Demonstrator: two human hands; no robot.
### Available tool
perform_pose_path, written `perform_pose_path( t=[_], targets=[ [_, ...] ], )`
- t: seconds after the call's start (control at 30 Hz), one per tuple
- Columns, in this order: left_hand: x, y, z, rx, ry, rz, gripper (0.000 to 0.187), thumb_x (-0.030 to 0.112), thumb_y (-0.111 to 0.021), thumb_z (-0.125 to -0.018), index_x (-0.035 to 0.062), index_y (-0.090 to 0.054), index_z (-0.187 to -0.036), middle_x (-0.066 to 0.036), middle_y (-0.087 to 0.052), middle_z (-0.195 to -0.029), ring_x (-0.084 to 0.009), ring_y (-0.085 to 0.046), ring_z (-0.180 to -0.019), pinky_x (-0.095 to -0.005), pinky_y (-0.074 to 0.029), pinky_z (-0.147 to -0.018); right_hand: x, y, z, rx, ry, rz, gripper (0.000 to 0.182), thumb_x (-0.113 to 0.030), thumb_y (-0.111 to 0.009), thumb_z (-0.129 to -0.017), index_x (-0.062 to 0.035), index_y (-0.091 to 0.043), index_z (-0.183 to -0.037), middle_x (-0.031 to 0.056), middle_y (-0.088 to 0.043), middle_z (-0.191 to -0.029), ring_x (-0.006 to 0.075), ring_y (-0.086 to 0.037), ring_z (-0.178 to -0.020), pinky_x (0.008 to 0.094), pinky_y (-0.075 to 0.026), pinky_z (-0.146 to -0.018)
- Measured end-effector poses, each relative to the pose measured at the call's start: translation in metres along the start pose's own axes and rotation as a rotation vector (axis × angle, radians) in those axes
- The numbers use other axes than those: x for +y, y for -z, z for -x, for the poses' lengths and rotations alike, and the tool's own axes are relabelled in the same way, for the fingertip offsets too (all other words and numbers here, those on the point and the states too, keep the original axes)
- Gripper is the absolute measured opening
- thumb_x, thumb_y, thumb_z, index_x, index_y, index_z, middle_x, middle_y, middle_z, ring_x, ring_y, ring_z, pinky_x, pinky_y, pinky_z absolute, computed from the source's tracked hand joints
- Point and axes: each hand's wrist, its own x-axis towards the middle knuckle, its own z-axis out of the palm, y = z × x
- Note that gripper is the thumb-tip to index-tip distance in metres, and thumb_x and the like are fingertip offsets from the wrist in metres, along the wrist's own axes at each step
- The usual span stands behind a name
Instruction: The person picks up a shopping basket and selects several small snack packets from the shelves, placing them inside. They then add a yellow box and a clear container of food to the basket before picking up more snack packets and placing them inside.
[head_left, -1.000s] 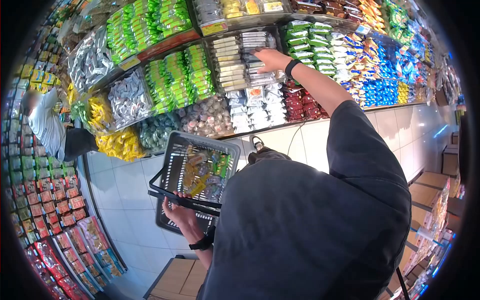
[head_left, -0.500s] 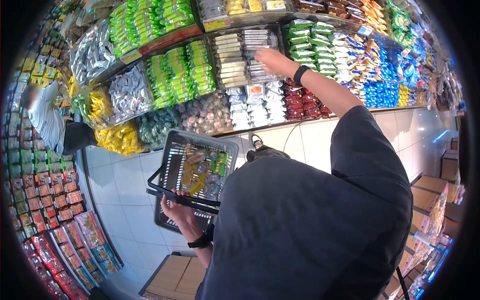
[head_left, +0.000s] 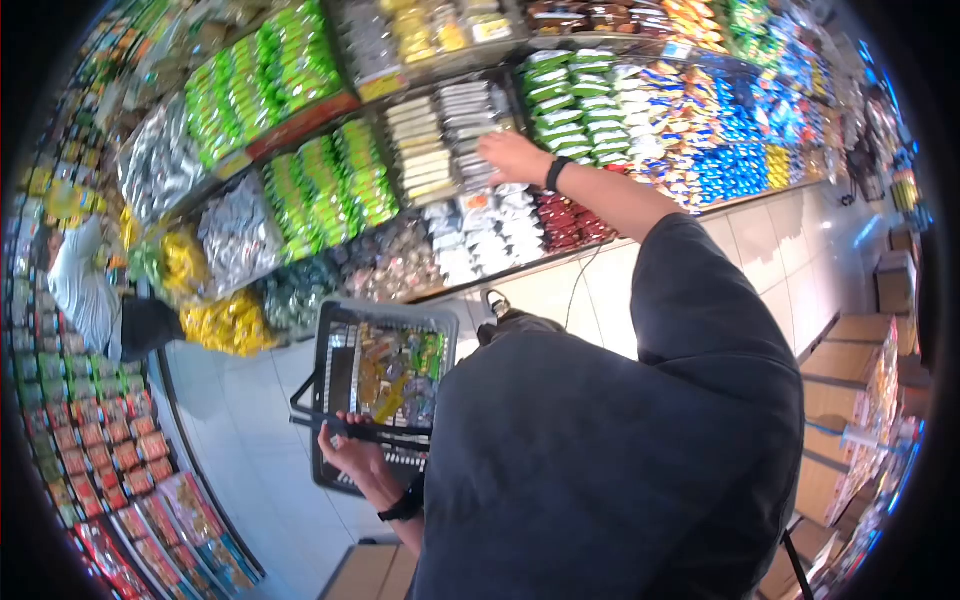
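My left hand is wrapped round the black handles of a grey shopping basket. Inside the basket lie small snack packets in yellow, green and clear wrappers. On the display, my right hand reaches over a bin of slim silvery packets. Its thumb and fingers are apart at the packets, and no packet shows lifted in them. Pale yellow packets lie just left of the hand, and white packets are below it.
Green packets fill bins to the left, with blue ones to the right. Another person stands at the far left. Cardboard boxes are stacked on the right. Pale floor tiles run beside the basket.
My right hand has moved down over the silvery packets, towards the bin's front. The view has shifted a little. My left hand keeps hold of the basket handles.
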Motion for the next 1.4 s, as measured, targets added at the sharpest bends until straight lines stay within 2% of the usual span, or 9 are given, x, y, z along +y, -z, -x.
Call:
perform_pose_path(
  t=[0.2,0.27,0.43,0.63,0.67,0.7,0.73,0.97,1.4],
  targets=[
    [0.001,0.019,-0.017,-0.016,-0.086,-0.145,0.037,0.04,-0.052,-0.088,0.003,-0.054,-0.092,-0.005,-0.05,-0.075,-0.0184,-0.049,-0.068,-0.0307,-0.043,-0.064,-0.001,-0.016,-0.001,0.2,-0.02,-0.021,0.032,-0.02,-0.077,-0.063,-0.0026,-0.064,-0.087,0.0141,-0.061,-0.092,0.0297,-0.062,-0.091,0.0407,-0.051,-0.079],
    [0.002,0.019,-0.011,0.058,-0.097,-0.151,0.033,0.031,-0.049,-0.092,0.0003,-0.059,-0.086,-0.017,-0.063,-0.086,-0.0323,-0.058,-0.079,-0.0463,-0.048,-0.072,-0.009,-0.013,-0.008,0.0,-0.121,0.071,0.023,-0.017,-0.072,-0.068,-0.0032,-0.063,-0.084,0.013,-0.061,-0.093,0.0288,-0.061,-0.096,0.0405,-0.049,-0.083],
    [0.004,0.036,-0.052,0.082,0.008,-0.161,0.027,0.027,-0.056,-0.085,0.0007,-0.057,-0.088,-0.016,-0.059,-0.085,-0.0292,-0.057,-0.081,-0.0456,-0.048,-0.076,-0.012,-0.035,-0.007,-0.034,-0.023,0.302,0.034,-0.022,-0.073,-0.076,0.0,-0.07,-0.103,0.0144,-0.057,-0.125,0.0304,-0.052,-0.118,0.0413,-0.044,-0.096],
    [0.0,0.049,-0.061,0.005,-0.538,-1.197,0.028,0.027,-0.057,-0.085,-0.0002,-0.057,-0.089,-0.017,-0.058,-0.086,-0.028,-0.057,-0.082,-0.046,-0.047,-0.077,-0.014,-0.032,-0.013,0.085,-0.039,0.237,0.023,-0.013,-0.068,-0.068,-0.001,-0.07,-0.088,0.0105,-0.064,-0.097,0.0279,-0.061,-0.094,0.04,-0.048,-0.08],
    [0.012,0.065,-0.085,0.056,-0.203,-0.415,0.039,0.024,-0.069,-0.08,-0.0074,-0.058,-0.101,-0.022,-0.061,-0.097,-0.0274,-0.059,-0.09,-0.0518,-0.048,-0.087,-0.015,-0.026,-0.012,0.144,-0.045,0.237,0.019,-0.012,-0.066,-0.068,-0.0022,-0.068,-0.084,0.0103,-0.063,-0.092,0.0264,-0.062,-0.09,0.0395,-0.049,-0.075],
    [-0.005,0.014,-0.046,-0.059,-0.049,-0.208,0.037,0.039,-0.053,-0.088,0.002,-0.054,-0.091,-0.006,-0.052,-0.078,-0.0195,-0.05,-0.069,-0.0316,-0.045,-0.066,-0.013,-0.029,-0.015,0.12,-0.059,0.216,0.018,-0.011,-0.066,-0.068,-0.0022,-0.067,-0.083,0.0103,-0.063,-0.089,0.0271,-0.062,-0.088,0.0409,-0.05,-0.074],
    [-0.005,0.006,-0.04,0.01,-0.009,-0.144,0.037,0.038,-0.053,-0.088,0.0011,-0.054,-0.09,-0.007,-0.053,-0.08,-0.0202,-0.05,-0.07,-0.0315,-0.045,-0.066,-0.002,-0.048,-0.02,0.192,-0.082,0.033,0.025,-0.011,-0.067,-0.066,-0.0009,-0.066,-0.089,0.012,-0.063,-0.093,0.029,-0.063,-0.091,0.0427,-0.052,-0.075],
    [-0.002,-0.01,-0.02,-0.005,0.081,-0.093,0.035,0.039,-0.056,-0.087,0.0046,-0.056,-0.091,-0.006,-0.054,-0.078,-0.0212,-0.054,-0.074,-0.0331,-0.045,-0.071,-0.009,0.007,-0.008,-0.167,-0.052,-0.022,0.049,-0.021,-0.077,-0.062,0.0007,-0.061,-0.102,0.0154,-0.056,-0.113,0.0308,-0.052,-0.114,0.0429,-0.042,-0.097],
    [-0.005,-0.003,-0.023,-0.065,0.069,-0.055,0.034,0.034,-0.059,-0.087,0.0011,-0.055,-0.09,-0.009,-0.053,-0.078,-0.0218,-0.052,-0.075,-0.0328,-0.045,-0.075,-0.01,-0.011,-0.023,-0.149,0.022,0.207,0.047,-0.022,-0.082,-0.06,-0.0043,-0.063,-0.099,0.0101,-0.06,-0.104,0.0255,-0.056,-0.107,0.0393,-0.046,-0.087]
  ],
)
